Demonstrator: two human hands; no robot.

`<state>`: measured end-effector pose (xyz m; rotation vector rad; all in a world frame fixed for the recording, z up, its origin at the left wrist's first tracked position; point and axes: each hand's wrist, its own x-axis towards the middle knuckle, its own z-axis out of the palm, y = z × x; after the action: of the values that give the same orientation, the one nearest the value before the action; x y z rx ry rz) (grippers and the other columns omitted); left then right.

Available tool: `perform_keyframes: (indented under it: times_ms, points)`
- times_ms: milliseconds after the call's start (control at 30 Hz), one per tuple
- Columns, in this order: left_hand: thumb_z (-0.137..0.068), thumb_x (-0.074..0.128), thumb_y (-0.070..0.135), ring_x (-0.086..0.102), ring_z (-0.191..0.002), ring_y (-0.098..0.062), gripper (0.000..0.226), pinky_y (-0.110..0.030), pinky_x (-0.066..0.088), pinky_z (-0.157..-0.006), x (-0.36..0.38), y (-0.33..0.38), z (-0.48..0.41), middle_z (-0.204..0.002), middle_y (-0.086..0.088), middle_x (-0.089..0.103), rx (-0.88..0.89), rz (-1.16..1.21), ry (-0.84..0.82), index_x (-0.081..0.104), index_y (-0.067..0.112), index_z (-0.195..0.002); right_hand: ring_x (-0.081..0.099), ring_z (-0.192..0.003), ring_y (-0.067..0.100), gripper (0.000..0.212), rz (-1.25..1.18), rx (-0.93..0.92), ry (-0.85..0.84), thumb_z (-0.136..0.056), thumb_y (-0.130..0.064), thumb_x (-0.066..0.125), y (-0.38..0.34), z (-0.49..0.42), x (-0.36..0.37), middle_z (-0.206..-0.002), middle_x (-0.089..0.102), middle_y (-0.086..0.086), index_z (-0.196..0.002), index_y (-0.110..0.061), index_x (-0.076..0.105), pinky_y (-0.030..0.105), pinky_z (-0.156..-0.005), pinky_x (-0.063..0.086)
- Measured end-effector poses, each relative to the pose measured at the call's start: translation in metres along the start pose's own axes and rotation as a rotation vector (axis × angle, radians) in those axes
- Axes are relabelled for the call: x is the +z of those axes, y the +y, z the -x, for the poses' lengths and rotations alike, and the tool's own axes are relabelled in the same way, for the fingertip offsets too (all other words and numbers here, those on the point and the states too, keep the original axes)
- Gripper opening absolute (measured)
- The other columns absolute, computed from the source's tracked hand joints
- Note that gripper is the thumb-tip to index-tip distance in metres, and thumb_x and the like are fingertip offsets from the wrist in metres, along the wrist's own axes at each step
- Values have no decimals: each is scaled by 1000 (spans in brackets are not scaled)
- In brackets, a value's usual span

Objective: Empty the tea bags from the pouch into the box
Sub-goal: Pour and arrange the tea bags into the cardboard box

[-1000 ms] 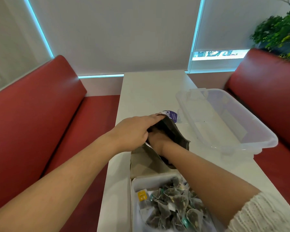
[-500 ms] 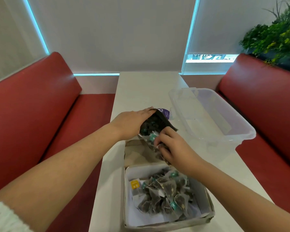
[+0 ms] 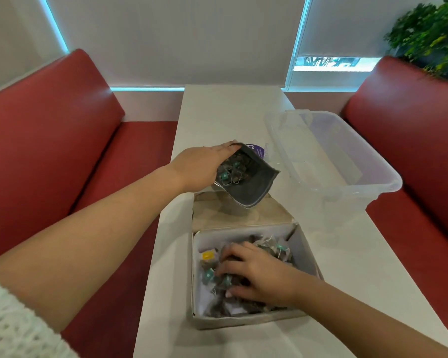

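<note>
A dark grey pouch (image 3: 251, 188) with a purple label lies tilted on the table, its mouth open toward me, and tea bags show inside it. My left hand (image 3: 201, 167) grips the pouch by its left edge. Just in front stands an open white cardboard box (image 3: 307, 244) with its lid flap folded back. A heap of tea bags (image 3: 272, 248) with green tags fills it. My right hand (image 3: 256, 273) rests inside the box on the heap, fingers curled over several tea bags.
A clear plastic tub (image 3: 347, 161) stands at the right of the narrow white table (image 3: 225, 112), close to the pouch. Red benches (image 3: 49, 140) flank the table on both sides. A green plant (image 3: 429, 34) sits at the far right.
My right hand came out of the pouch with tea bags and moved toward me, down into the box. My left hand stayed on the pouch.
</note>
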<state>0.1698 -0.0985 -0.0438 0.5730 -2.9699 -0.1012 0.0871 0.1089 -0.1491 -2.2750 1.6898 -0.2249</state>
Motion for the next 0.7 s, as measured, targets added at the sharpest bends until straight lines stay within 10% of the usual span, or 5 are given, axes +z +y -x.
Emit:
perform_keyframes:
  times_ms: [133, 267, 500, 633, 700]
  points:
    - [-88, 42, 0, 55, -118, -28, 73, -33, 47, -77, 4, -4, 1, -157, 9, 24, -6, 4, 7, 16, 30, -149, 36, -124, 17, 50, 113, 153, 127, -86, -60, 47, 2, 8, -18, -138, 41, -5, -131, -38, 45, 38, -102, 39]
    - [-88, 42, 0, 54, -119, -27, 73, -34, 48, -80, 6, -6, 2, -157, 10, 24, -2, 29, 24, 18, 31, -149, 29, -131, 31, 74, 260, 451, -128, -77, -61, 57, 11, 19, -20, -147, 25, 1, -140, -36, 27, 50, -106, 34]
    - [-88, 43, 1, 57, -113, -28, 72, -28, 42, -71, 10, -2, 0, -156, 9, 25, 12, 37, 14, 20, 29, -149, 56, -85, 21, 10, -41, 375, 78, -90, -15, 52, 6, 5, -7, -104, 48, 1, -97, -17, 58, 27, -72, 46]
    - [-87, 44, 1, 56, -114, -27, 72, -33, 46, -74, 8, -2, 0, -156, 10, 26, 12, 29, 17, 20, 29, -149, 55, -85, 18, 13, -180, 270, 236, -85, -8, 54, -5, -7, -13, -98, 54, 1, -93, -13, 63, 29, -76, 48]
    - [-87, 44, 1, 56, -115, -27, 71, -35, 48, -77, 7, -1, 0, -155, 9, 28, 15, 43, 12, 21, 29, -148, 54, -101, 19, 22, -171, 255, 10, -88, -20, 58, -11, -7, -11, -112, 55, 2, -110, -18, 62, 34, -90, 47]
